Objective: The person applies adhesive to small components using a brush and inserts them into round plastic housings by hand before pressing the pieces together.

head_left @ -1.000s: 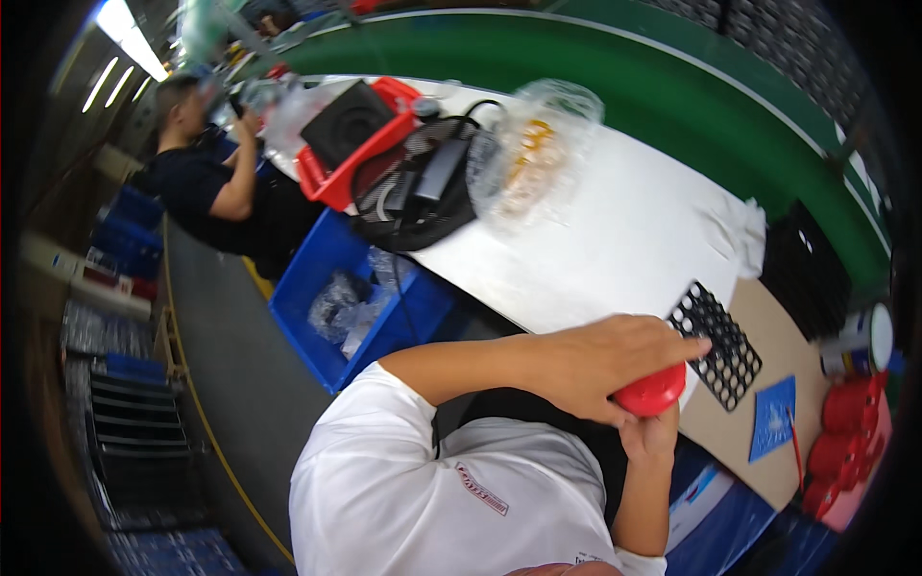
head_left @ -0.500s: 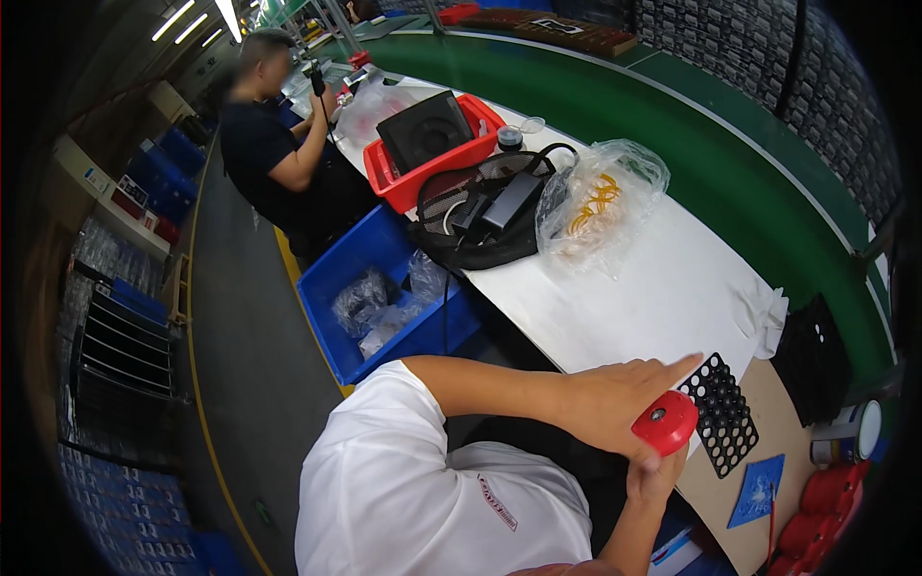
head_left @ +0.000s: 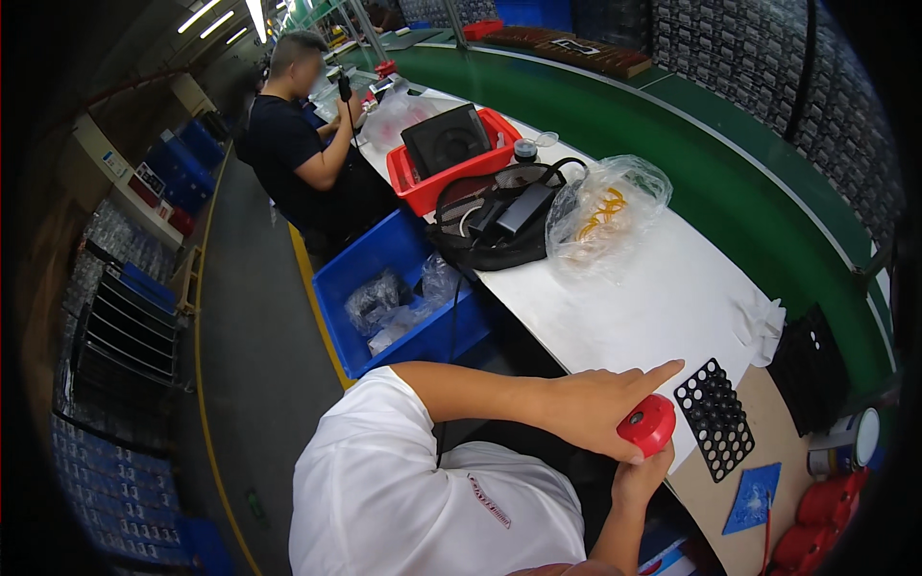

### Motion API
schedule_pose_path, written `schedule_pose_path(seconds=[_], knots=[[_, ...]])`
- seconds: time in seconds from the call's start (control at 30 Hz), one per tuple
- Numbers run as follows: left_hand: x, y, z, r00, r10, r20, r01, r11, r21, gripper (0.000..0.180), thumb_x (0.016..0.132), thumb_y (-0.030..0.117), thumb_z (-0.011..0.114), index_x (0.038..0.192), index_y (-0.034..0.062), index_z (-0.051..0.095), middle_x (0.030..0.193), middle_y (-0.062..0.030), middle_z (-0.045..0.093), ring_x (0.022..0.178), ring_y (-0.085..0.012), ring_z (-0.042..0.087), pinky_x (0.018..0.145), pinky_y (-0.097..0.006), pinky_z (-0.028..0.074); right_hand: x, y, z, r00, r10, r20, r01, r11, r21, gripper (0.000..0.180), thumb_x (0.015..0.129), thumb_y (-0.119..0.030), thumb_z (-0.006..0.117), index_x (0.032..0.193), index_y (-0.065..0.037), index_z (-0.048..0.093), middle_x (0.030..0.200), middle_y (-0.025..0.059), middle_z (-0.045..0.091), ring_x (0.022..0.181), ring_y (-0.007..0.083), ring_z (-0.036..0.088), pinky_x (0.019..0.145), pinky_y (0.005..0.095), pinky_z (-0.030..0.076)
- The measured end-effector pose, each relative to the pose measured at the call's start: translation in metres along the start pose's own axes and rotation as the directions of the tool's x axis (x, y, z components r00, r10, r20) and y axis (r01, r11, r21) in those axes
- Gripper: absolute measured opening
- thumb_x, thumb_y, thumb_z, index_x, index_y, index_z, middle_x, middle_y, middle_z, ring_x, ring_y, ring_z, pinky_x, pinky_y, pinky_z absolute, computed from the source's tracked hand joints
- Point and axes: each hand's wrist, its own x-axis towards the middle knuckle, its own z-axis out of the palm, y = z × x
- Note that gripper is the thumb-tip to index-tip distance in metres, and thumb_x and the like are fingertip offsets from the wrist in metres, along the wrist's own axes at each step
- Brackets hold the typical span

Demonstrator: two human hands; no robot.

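Both my hands meet at the table's near edge around a red rounded part (head_left: 655, 422) with a small dark spot on its face; I cannot tell its kind. My left hand (head_left: 588, 408) lies against its left side, the thumb below it and the index finger stretched out past it. From beneath, my right hand (head_left: 642, 477) grips the same part, its fingers mostly hidden. Just right of my hands lies a black tray with round holes (head_left: 713, 418), several of them filled with small black round pieces.
A clear bag with yellow pieces (head_left: 600, 216), a black mesh bag (head_left: 490, 226) and a red bin (head_left: 423, 197) stand along the white table (head_left: 624, 307). Left of it sits a blue crate (head_left: 336, 288). A blue sheet (head_left: 752, 499) and a can (head_left: 845, 444) lie right. A co-worker (head_left: 298, 144) stands beyond.
My hands and the red part have shifted slightly left, and the part has tilted so its dark spot faces more to the left. The whole view has swung a little.
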Motion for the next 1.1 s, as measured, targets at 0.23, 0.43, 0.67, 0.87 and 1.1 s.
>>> schedule_pose_path(seconds=[0.23, 0.43, 0.67, 0.87, 1.1], knots=[[0.019, 0.014, 0.017, 0.989, 0.112, 0.096, -0.106, 0.992, -0.067, 0.108, 0.072, 0.027, 0.077, 0.153, 0.0021, 0.009, 0.117, -0.0256, 0.057, 0.099, -0.039, 0.063, 0.088, -0.041, 0.051, -0.018, -0.01, -0.029, 0.996, -0.066, -0.061, 0.06, 0.994, -0.093, 0.04, 0.089, -0.015, 0.066, 0.123, 0.003, 0.055, 0.113, 0.0094, 0.063, 0.101, 0.0176, 0.062, 0.09, 0.0324, 0.05], [0.056, -0.014, 0.041, 0.646, 0.744, 0.168, -0.756, 0.596, 0.271, 0.116, 0.061, 0.022, 0.084, 0.154, 0.0096, 0.017, 0.14, -0.0211, 0.044, 0.124, -0.0416, 0.046, 0.103, -0.047, 0.039, -0.032, -0.017, -0.039, 0.975, 0.133, -0.18, -0.053, 0.92, 0.389, 0.072, 0.089, -0.045, 0.067, 0.141, -0.005, 0.038, 0.136, 0.011, 0.05, 0.124, 0.025, 0.053, 0.099, 0.0418, 0.049], [0.032, -0.002, 0.019, 0.962, 0.218, 0.161, -0.175, 0.953, -0.246, 0.119, 0.066, 0.026, 0.084, 0.155, 0.006, 0.007, 0.136, -0.0269, 0.045, 0.115, -0.0425, 0.052, 0.096, -0.046, 0.045, -0.021, -0.026, -0.022, 0.983, -0.08, -0.163, 0.049, 0.982, -0.184, 0.063, 0.088, -0.037, 0.07, 0.131, 0.002, 0.046, 0.121, 0.0126, 0.056, 0.111, 0.023, 0.058, 0.097, 0.0391, 0.048], [0.024, -0.049, 0.002, 0.632, 0.775, 0.032, -0.766, 0.617, 0.182, 0.119, 0.061, 0.025, 0.086, 0.154, 0.0064, 0.014, 0.128, -0.0234, 0.051, 0.123, -0.0381, 0.048, 0.104, -0.043, 0.038, -0.012, 0.0, 0.001, 0.981, 0.099, -0.165, -0.068, 0.981, 0.183, 0.063, 0.091, -0.041, 0.064, 0.137, -0.004, 0.04, 0.131, 0.0105, 0.051, 0.12, 0.0245, 0.054, 0.093, 0.0403, 0.051], [-0.027, -0.034, -0.022, 0.983, 0.106, 0.152, -0.077, 0.98, -0.186, 0.121, 0.061, 0.023, 0.086, 0.154, 0.0045, 0.01, 0.133, -0.0249, 0.045, 0.12, -0.038, 0.049, 0.099, -0.045, 0.042, -0.007, 0.013, 0.038, 0.999, -0.029, -0.042, 0.022, 0.985, -0.169, 0.058, 0.089, -0.036, 0.069, 0.127, 0.003, 0.049, 0.116, 0.011, 0.06, 0.103, 0.0197, 0.062, 0.088, 0.0326, 0.052]])
